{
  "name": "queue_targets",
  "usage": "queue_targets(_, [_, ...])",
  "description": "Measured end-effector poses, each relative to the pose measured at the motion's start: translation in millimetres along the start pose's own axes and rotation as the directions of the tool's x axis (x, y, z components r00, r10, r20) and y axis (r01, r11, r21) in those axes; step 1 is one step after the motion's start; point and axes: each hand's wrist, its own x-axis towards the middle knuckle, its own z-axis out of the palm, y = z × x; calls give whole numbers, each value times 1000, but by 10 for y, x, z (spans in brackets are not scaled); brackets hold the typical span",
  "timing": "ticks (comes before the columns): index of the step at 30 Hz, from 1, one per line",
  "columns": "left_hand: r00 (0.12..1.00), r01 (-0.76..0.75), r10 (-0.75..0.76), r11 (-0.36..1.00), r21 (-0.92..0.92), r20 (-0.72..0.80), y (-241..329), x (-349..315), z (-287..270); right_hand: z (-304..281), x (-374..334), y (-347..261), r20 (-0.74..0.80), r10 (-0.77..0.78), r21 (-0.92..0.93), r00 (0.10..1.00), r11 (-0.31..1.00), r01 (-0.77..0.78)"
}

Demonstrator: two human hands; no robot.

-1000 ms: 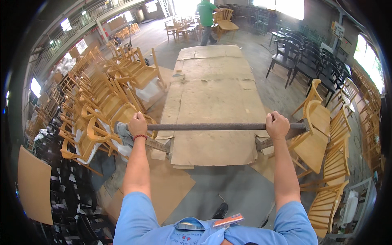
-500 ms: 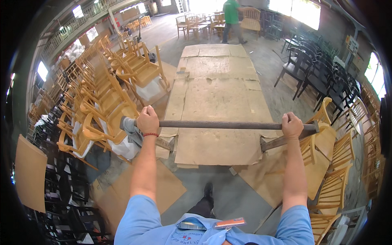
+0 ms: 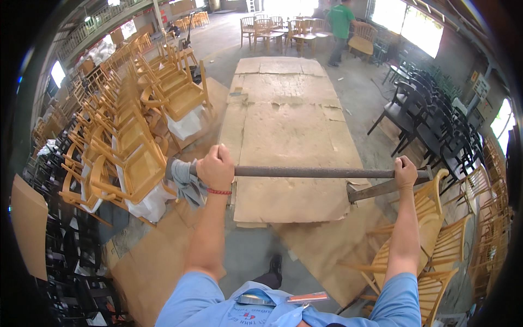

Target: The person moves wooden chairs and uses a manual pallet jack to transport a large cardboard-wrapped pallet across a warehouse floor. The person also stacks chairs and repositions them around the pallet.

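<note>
As the grip stands: the bare left hand (image 3: 217, 166) and bare right hand (image 3: 406, 172) both clench, fingers curled round a long brown metal bar (image 3: 316, 173), one toward each end.
Bar: it crosses above the near end of the long flat platform covered in tan cardboard (image 3: 289, 136).
Crumpled grey-blue cloth (image 3: 192, 185): hangs at the bar's left end, left of the platform; keeping it from under the fingers should help.
Light-wood spindle-back chairs (image 3: 426, 231): stand right of the platform's near end; the bar's right end probably deserves watching there.
Light-wood armchairs (image 3: 188, 101): line the platform's left.
Pressure: equal from both fists would likely serve best.
</note>
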Motion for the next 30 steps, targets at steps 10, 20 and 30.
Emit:
queue_targets(10, [976, 78, -98, 991, 111, 193, 525, 487, 1015, 733, 1427, 242, 200, 1, -40, 980, 999, 7])
queue_targets(20, [976, 124, -160, 965, 231, 146, 1010, 948, 2169, 1593, 2703, 621, 170, -70, -3, 983, 997, 71])
queue_targets(30, [962, 218, -255, 934, 283, 99, 1290, 1383, 3120, 2329, 3708, 880, 148, -165, 108, 975, 983, 150])
